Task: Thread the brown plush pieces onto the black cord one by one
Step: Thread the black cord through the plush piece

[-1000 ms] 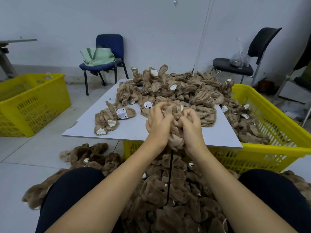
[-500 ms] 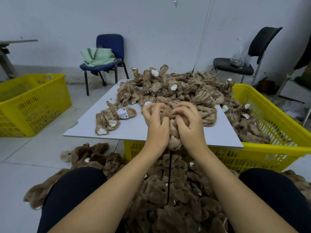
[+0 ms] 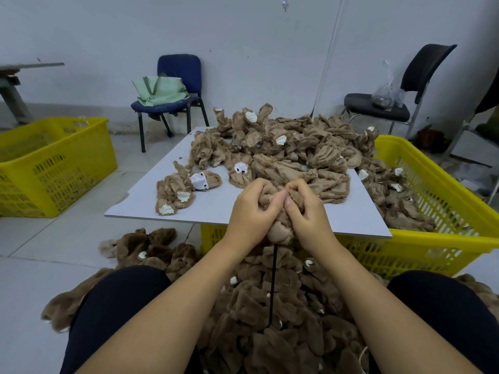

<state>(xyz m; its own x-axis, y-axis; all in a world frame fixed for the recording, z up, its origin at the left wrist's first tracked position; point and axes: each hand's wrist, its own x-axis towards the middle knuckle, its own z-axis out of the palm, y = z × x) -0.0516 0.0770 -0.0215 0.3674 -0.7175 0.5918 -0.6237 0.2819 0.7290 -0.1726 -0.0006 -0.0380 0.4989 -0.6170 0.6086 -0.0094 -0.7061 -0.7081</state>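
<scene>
My left hand (image 3: 249, 210) and my right hand (image 3: 305, 211) both grip one bunched brown plush piece (image 3: 279, 232) over the near edge of the white board (image 3: 216, 209). The thumbs meet at the top of the piece. A black cord (image 3: 272, 287) hangs straight down from under the piece into a heap of threaded dark-brown plush (image 3: 270, 319) between my knees. Its upper end is hidden inside the piece. A big pile of loose tan plush pieces (image 3: 283, 147) covers the far half of the board. Two separate pieces (image 3: 178, 193) lie at the board's left.
The board rests on a yellow crate (image 3: 442, 225) holding more plush on the right. Another yellow crate (image 3: 51, 163) stands on the floor at left. A blue chair with a green bag (image 3: 172, 87) and a black chair (image 3: 391, 103) stand by the wall.
Both hands have worked the plush piece between them, turning and closing over its top so the thumbs now meet. The piece sits at about the same height on the cord.
</scene>
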